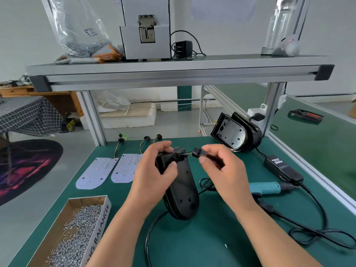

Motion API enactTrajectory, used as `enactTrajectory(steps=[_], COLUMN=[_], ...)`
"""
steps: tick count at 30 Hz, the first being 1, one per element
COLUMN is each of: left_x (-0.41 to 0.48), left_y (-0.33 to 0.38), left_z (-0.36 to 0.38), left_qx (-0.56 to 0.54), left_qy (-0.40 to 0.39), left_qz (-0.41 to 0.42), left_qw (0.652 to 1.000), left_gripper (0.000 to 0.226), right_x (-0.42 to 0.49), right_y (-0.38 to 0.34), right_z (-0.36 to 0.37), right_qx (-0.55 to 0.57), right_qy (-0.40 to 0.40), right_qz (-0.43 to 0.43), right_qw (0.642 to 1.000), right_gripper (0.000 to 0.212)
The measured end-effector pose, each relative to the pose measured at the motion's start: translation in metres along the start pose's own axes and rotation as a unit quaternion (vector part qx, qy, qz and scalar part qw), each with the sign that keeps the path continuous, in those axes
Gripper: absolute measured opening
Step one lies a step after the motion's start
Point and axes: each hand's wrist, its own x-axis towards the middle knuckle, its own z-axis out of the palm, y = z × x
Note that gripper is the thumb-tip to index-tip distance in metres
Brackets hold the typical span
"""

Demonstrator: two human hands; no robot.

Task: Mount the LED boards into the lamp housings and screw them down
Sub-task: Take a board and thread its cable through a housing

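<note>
led boards (107, 171) left of held housing (181, 193); screw box (77, 228) front-left; screwdriver (267, 187) right.

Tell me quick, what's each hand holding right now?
Left hand: closed, fingers curled round the top end of the black lamp housing.
Right hand: closed, fingers pinching the wires just past the black grommet.

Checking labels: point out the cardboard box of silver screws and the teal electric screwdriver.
Cardboard box of silver screws (100, 218): head view, printed right-hand cardboard wall.
Teal electric screwdriver (267, 187): head view, middle of teal body.
</note>
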Motion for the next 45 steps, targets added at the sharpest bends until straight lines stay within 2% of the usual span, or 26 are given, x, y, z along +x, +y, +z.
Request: enactTrajectory(steps=[2,4,6,9,11,14,16,18,20,22,24,26,28,30,32,35,37,39,41,43,45], left_x=[0.002,0.003,0.003,0.003,0.003,-0.001,-0.001,0.001,0.001,0.002,0.003,0.004,0.004,0.004,0.004,0.002,0.0,-0.002,-0.005,-0.007,-0.005], left_y=[-0.003,-0.005,-0.005,-0.002,0.001,0.003,-0.004,-0.014,-0.02,-0.025,-0.03,-0.034,-0.036,-0.037,-0.04,-0.044,-0.043,-0.037,-0.028,-0.023,-0.023], left_z=[-0.001,-0.002,-0.003,-0.005,-0.005,0.003,0.009,0.014,0.019,0.021,0.02,0.019,0.019,0.019,0.017,0.014,0.014,0.019,0.028,0.035,0.037], left_qx=[0.0,0.0,-0.013,-0.047,-0.071,-0.108,-0.13,-0.16,-0.184,-0.192,-0.195,-0.193,-0.186,-0.173,-0.128,0.044,0.13,0.141,0.117,0.109,0.118], left_qy=[0.042,0.078,0.111,0.156,0.156,0.107,0.07,0.034,0.012,0.011,0.015,0.006,-0.008,-0.013,-0.015,-0.044,-0.068,-0.084,-0.102,-0.108,-0.088], left_qz=[0.001,-0.003,-0.007,-0.013,-0.01,-0.031,-0.075,-0.126,-0.164,-0.186,-0.199,-0.206,-0.218,-0.223,-0.21,-0.141,-0.085,-0.021,0.032,0.068,0.081], left_qw=[0.999,0.997,0.994,0.986,0.985,0.988,0.986,0.979,0.969,0.964,0.96,0.959,0.958,0.959,0.969,0.988,0.986,0.986,0.987,0.986,0.986], left_gripper=[0.04,0.037,0.038,0.043,0.039,0.037,0.036,0.037,0.04,0.038,0.036,0.036,0.036,0.031,0.025,0.021,0.031,0.048,0.065,0.064,0.053], right_x=[0.002,0.003,0.004,0.013,0.018,0.017,0.013,0.012,0.013,0.014,0.017,0.017,0.013,0.009,0.009,0.008,0.008,0.008,0.006,0.006,0.006], right_y=[0.01,0.018,0.021,0.026,0.028,0.026,0.027,0.029,0.03,0.032,0.033,0.031,0.033,0.034,0.034,0.032,0.029,0.029,0.028,0.029,0.03], right_z=[0.0,0.003,0.001,-0.016,-0.028,-0.026,-0.019,-0.015,-0.015,-0.018,-0.02,-0.017,-0.01,-0.003,0.001,0.009,0.012,0.015,0.018,0.018,0.018], right_qx=[-0.094,-0.209,-0.275,-0.298,-0.251,-0.043,0.04,0.059,0.001,-0.144,-0.296,-0.359,-0.357,-0.336,-0.332,-0.324,-0.307,-0.293,-0.277,-0.253,-0.234], right_qy=[-0.018,0.0,0.04,0.14,0.185,0.215,0.242,0.255,0.23,0.171,0.096,0.019,-0.037,-0.061,-0.07,-0.045,-0.001,0.028,0.016,-0.024,-0.056], right_qz=[-0.024,-0.069,-0.093,-0.093,-0.074,0.007,0.05,0.071,0.06,0.026,-0.032,-0.086,-0.14,-0.155,-0.161,-0.176,-0.187,-0.2,-0.214,-0.223,-0.218], right_qw=[0.995,0.976,0.956,0.94,0.947,0.976,0.968,0.962,0.971,0.974,0.95,0.929,0.923,0.927,0.927,0.929,0.933,0.934,0.937,0.941,0.946], right_gripper=[0.032,0.029,0.028,0.026,0.026,0.025,0.022,0.02,0.017,0.031,0.046,0.045,0.032,0.018,0.013,0.015,0.016,0.012,0.012,0.014,0.014])
